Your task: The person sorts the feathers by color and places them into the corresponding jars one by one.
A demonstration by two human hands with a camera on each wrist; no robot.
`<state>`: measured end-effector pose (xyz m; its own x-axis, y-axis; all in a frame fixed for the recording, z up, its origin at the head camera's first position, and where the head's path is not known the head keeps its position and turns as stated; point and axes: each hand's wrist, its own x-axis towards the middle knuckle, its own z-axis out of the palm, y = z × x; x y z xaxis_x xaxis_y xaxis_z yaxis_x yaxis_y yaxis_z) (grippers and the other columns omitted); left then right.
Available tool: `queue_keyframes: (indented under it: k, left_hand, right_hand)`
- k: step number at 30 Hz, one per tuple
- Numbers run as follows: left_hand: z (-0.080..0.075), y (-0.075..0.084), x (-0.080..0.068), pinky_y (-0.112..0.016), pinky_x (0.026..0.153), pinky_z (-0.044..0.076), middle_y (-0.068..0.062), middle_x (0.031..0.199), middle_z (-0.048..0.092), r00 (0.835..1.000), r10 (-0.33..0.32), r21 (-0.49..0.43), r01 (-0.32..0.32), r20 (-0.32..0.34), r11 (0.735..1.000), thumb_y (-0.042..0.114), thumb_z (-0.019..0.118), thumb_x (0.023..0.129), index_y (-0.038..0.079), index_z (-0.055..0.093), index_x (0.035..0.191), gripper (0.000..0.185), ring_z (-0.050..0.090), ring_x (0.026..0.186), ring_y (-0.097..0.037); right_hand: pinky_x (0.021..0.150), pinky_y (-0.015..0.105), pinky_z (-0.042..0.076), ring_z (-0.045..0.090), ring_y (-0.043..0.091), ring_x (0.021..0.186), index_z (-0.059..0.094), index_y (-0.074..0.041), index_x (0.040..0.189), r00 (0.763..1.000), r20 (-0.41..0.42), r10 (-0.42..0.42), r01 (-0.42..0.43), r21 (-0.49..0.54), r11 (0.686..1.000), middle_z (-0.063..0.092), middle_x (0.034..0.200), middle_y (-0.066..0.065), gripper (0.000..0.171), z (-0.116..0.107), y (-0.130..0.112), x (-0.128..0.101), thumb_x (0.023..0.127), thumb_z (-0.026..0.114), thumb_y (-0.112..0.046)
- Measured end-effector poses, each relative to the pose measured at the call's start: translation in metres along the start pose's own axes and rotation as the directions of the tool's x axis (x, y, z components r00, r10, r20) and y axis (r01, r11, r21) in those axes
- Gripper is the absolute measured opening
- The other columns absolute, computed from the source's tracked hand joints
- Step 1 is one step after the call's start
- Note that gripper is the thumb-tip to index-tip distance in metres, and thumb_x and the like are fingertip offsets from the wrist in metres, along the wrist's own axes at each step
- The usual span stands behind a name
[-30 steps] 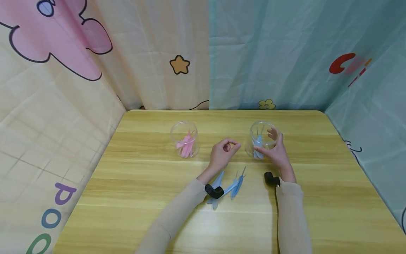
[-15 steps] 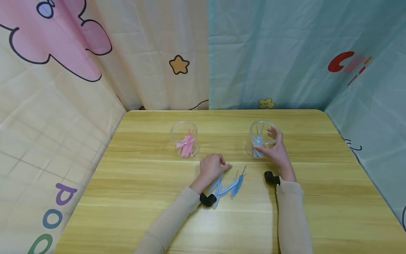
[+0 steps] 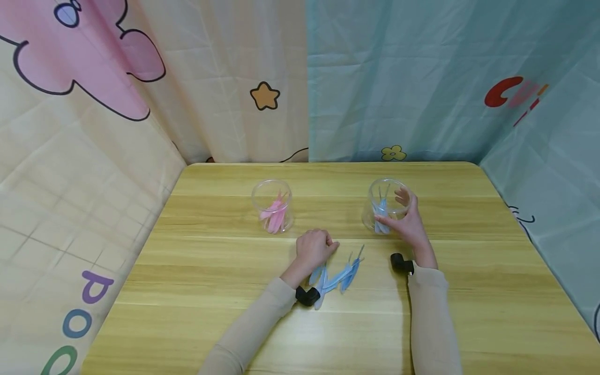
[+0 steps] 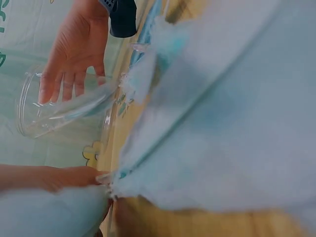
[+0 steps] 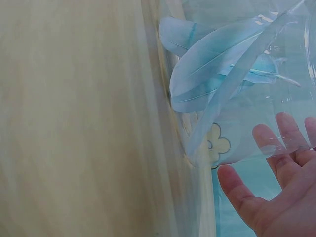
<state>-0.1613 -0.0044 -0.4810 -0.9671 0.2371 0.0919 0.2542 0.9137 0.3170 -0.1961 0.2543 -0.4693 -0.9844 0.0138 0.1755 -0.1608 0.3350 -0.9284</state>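
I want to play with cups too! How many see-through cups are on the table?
2. One cup stands on the left with pink feathers inside. The other cup is on the right, held by the right hand, with blue feathers inside.

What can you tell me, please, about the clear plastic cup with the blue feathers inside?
The clear plastic cup stands upright on the wooden table, right of a matching cup of pink feathers. It is round, open-topped and see-through, with several light blue feathers leaning inside. The right hand holds its near side, fingers curved around the wall.
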Motion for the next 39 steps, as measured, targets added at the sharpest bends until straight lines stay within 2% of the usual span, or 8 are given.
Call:
queue_keyframes:
  k: [7,11,15,18,24,29,35,39]
  left_hand:
    - [-0.003,0.001,0.002,-0.025,0.045,0.035,0.011,0.06,0.05,1.0,0.025,0.016,-0.025,-0.012,1.0,0.03,0.067,0.081,0.024,0.058,0.057,0.026,0.046,0.055,-0.009]
    - [-0.007,0.0,0.005,-0.024,0.043,0.033,0.011,0.055,0.046,1.0,0.024,-0.034,-0.024,0.009,0.999,0.024,0.065,0.078,0.024,0.054,0.052,0.029,0.041,0.051,-0.007]
    - [-0.01,-0.004,0.01,-0.023,0.044,0.036,0.012,0.057,0.05,0.999,0.0,-0.168,0.006,0.036,0.986,0.023,0.063,0.079,0.022,0.061,0.059,0.019,0.045,0.051,-0.006]
    - [-0.015,-0.007,0.016,-0.023,0.046,0.038,0.011,0.06,0.055,0.998,0.007,-0.319,0.014,0.065,0.948,0.023,0.061,0.082,0.019,0.068,0.071,0.013,0.047,0.052,-0.006]
    - [-0.032,-0.003,0.028,-0.023,0.053,0.04,0.007,0.066,0.056,0.993,0.053,-0.569,0.016,0.105,0.822,0.031,0.061,0.089,0.014,0.069,0.083,0.02,0.047,0.056,-0.008]
    - [-0.046,0.013,0.041,-0.023,0.054,0.037,0.003,0.065,0.051,0.993,0.09,-0.746,-0.003,0.077,0.666,0.03,0.062,0.092,0.006,0.069,0.087,0.025,0.043,0.058,-0.01]
    - [-0.061,0.042,0.064,-0.022,0.056,0.037,0.002,0.068,0.051,0.993,0.093,-0.886,-0.112,-0.079,0.45,0.025,0.062,0.093,0.0,0.068,0.091,0.025,0.042,0.061,-0.01]
    - [-0.073,0.063,0.077,-0.021,0.053,0.033,0.004,0.065,0.045,0.963,0.035,-0.914,-0.264,-0.267,0.308,0.015,0.06,0.094,-0.004,0.064,0.093,0.02,0.039,0.057,-0.008]
  right_hand:
    - [0.103,0.062,0.019,0.022,0.033,0.136,0.011,-0.013,0.148,1.0,0.002,-0.001,0.001,-0.003,1.0,0.025,0.148,0.013,0.1,0.0,0.002,0.001,0.076,0.081,-0.017]
    - [0.103,0.062,0.02,0.022,0.033,0.136,0.012,-0.013,0.148,1.0,0.0,-0.003,0.003,-0.008,1.0,0.025,0.148,0.013,0.101,0.0,0.002,0.001,0.076,0.082,-0.02]
    - [0.103,0.063,0.02,0.023,0.033,0.135,0.012,-0.013,0.148,1.0,-0.002,0.0,0.0,-0.01,1.0,0.026,0.148,0.012,0.101,0.001,0.003,0.001,0.075,0.082,-0.021]
    - [0.104,0.062,0.019,0.023,0.032,0.135,0.013,-0.013,0.147,1.0,-0.003,-0.003,0.003,-0.01,1.0,0.026,0.148,0.011,0.101,0.001,0.003,0.001,0.075,0.083,-0.021]
    - [0.103,0.062,0.019,0.022,0.033,0.136,0.012,-0.014,0.148,1.0,0.0,-0.006,0.006,-0.016,1.0,0.025,0.148,0.012,0.101,0.0,0.005,0.001,0.076,0.082,-0.021]
    - [0.103,0.063,0.02,0.023,0.034,0.135,0.011,-0.014,0.148,1.0,0.001,-0.01,0.01,-0.021,1.0,0.025,0.148,0.012,0.101,0.0,0.007,0.002,0.076,0.082,-0.021]
    - [0.103,0.062,0.019,0.022,0.035,0.135,0.011,-0.013,0.148,1.0,0.0,-0.005,0.005,-0.016,1.0,0.024,0.148,0.013,0.101,0.0,0.006,0.003,0.077,0.081,-0.022]
    - [0.103,0.063,0.019,0.021,0.035,0.135,0.01,-0.013,0.148,1.0,0.0,0.015,-0.015,-0.015,1.0,0.024,0.149,0.014,0.101,0.0,0.004,0.001,0.077,0.081,-0.024]
